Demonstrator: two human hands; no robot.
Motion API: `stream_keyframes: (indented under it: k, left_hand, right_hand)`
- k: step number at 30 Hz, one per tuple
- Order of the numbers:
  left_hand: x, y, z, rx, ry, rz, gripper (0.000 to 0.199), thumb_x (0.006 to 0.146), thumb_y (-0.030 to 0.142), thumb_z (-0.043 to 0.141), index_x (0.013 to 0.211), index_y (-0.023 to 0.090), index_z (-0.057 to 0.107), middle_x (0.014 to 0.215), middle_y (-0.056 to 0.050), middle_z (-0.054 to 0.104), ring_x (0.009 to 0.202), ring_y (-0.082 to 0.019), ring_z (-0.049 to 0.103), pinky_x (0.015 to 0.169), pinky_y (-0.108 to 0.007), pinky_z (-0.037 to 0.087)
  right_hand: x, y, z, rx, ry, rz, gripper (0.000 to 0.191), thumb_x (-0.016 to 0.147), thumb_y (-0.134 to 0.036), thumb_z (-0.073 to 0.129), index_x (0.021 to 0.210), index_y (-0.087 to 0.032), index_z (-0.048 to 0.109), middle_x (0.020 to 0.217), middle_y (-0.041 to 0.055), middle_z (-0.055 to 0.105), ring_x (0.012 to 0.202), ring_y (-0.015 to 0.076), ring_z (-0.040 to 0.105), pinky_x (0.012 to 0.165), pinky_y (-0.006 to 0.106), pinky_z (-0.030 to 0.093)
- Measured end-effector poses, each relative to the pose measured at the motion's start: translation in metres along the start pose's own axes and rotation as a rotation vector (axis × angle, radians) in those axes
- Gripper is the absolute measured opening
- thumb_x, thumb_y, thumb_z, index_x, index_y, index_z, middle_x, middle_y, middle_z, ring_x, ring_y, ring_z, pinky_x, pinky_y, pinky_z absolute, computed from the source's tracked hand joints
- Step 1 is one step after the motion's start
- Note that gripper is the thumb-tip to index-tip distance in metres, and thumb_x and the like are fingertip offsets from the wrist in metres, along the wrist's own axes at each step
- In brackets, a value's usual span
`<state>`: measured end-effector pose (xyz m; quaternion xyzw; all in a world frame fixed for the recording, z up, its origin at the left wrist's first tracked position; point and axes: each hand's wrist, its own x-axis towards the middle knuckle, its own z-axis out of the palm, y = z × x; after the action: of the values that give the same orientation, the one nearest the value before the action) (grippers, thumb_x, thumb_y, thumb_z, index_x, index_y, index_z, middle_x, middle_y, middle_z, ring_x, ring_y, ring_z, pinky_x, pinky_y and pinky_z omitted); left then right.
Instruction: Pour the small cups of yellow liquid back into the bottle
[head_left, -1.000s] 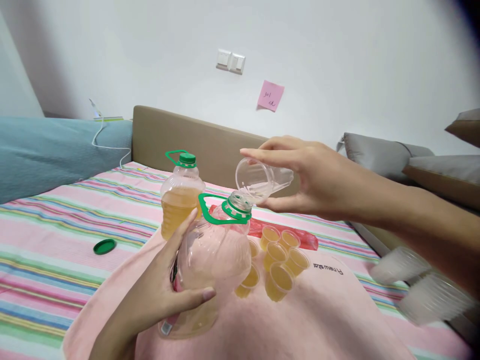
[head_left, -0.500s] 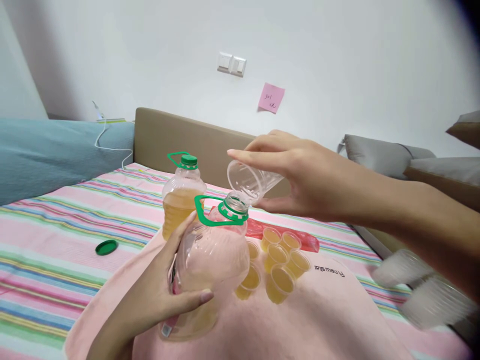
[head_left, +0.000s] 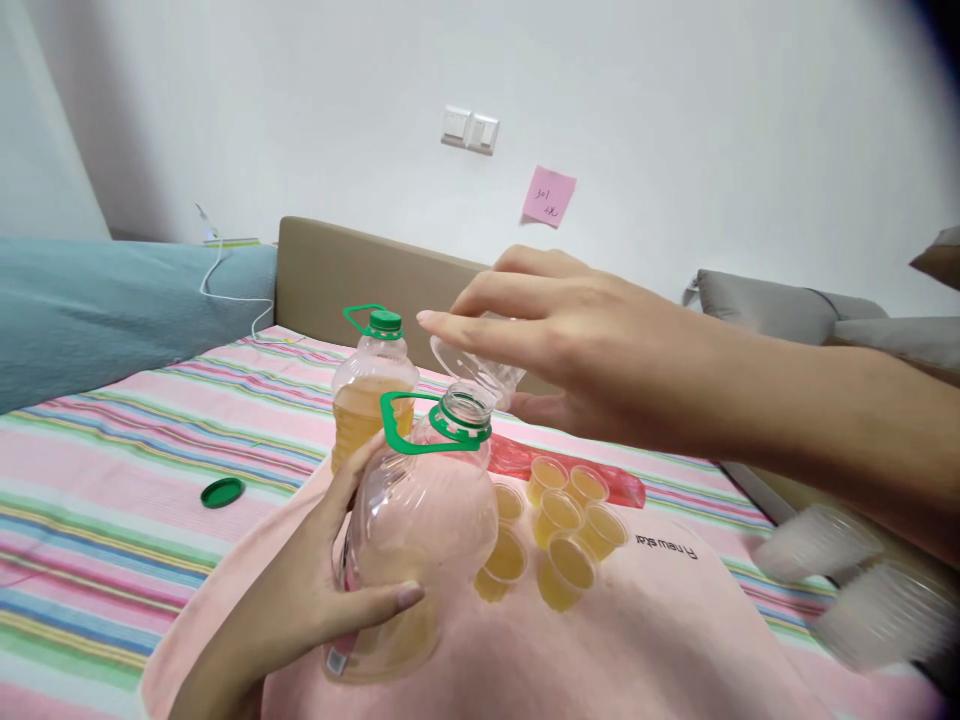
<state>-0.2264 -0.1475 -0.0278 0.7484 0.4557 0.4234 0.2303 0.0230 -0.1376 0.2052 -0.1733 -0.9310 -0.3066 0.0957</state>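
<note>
My left hand (head_left: 337,570) is wrapped round a clear plastic bottle (head_left: 427,510) with a green ring handle (head_left: 397,430) at its uncapped neck. A little yellowish liquid shows low in it. In my right hand (head_left: 555,330) is a clear plastic cup (head_left: 484,375), tipped over with its rim at the bottle mouth; my fingers hide part of it. Several filled cups (head_left: 566,570) of yellow liquid stand on the pink cloth (head_left: 637,640), right of the bottle. Behind it stands a second, capped bottle (head_left: 367,405), partly full of amber liquid.
A green cap (head_left: 222,492) lies on the striped sheet (head_left: 112,500) at left. Red plastic film (head_left: 615,482) lies behind the filled cups. Stacks of clear cups (head_left: 885,615) rest at the right edge. A beige headboard (head_left: 382,270) runs along the back.
My right hand has moved slightly left and turned the cup further over the bottle mouth. My left hand keeps its grip. The whole view has shifted slightly.
</note>
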Motion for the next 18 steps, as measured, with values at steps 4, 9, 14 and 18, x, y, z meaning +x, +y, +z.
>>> stream_keyframes:
  k: [4, 9, 14, 18]
  left_hand:
    - [-0.002, -0.002, 0.000, -0.049, -0.006, 0.020, 0.114, 0.078, 0.062, 0.085, 0.167, 0.041, 0.017, 0.171, -0.011, 0.037, 0.156, -0.045, 0.037, 0.123, -0.073, 0.034]
    - [-0.004, -0.008, 0.001, -0.037, -0.002, 0.011, 0.116, 0.077, 0.060, 0.086, 0.167, 0.041, 0.016, 0.172, -0.012, 0.034, 0.156, -0.048, 0.034, 0.122, -0.076, 0.033]
    - [-0.004, -0.011, 0.001, -0.021, 0.000, 0.002, 0.119, 0.074, 0.061, 0.088, 0.167, 0.041, 0.016, 0.173, -0.011, 0.032, 0.155, -0.048, 0.036, 0.122, -0.074, 0.034]
    - [-0.004, -0.010, 0.001, -0.037, 0.004, 0.008, 0.117, 0.076, 0.060, 0.087, 0.167, 0.039, 0.017, 0.173, -0.012, 0.032, 0.155, -0.046, 0.037, 0.123, -0.072, 0.035]
  right_hand:
    - [0.004, -0.012, -0.005, 0.098, 0.016, 0.073, 0.035, 0.110, -0.029, 0.043, 0.129, -0.030, 0.072, 0.126, -0.0016, 0.072, 0.127, 0.0255, 0.062, 0.110, 0.047, 0.049]
    - [0.003, -0.017, -0.009, 0.025, -0.046, 0.008, 0.044, 0.113, -0.021, 0.032, 0.135, -0.027, 0.069, 0.129, -0.0009, 0.071, 0.133, 0.0235, 0.058, 0.116, 0.047, 0.045]
    - [0.003, -0.020, -0.011, 0.000, -0.044, -0.029, 0.048, 0.112, -0.014, 0.030, 0.126, -0.026, 0.074, 0.125, -0.0025, 0.072, 0.134, 0.0222, 0.058, 0.118, 0.048, 0.042]
    - [0.004, -0.019, -0.010, 0.021, -0.039, -0.015, 0.049, 0.111, -0.014, 0.029, 0.129, -0.026, 0.073, 0.128, -0.0023, 0.072, 0.134, 0.0225, 0.058, 0.116, 0.047, 0.044]
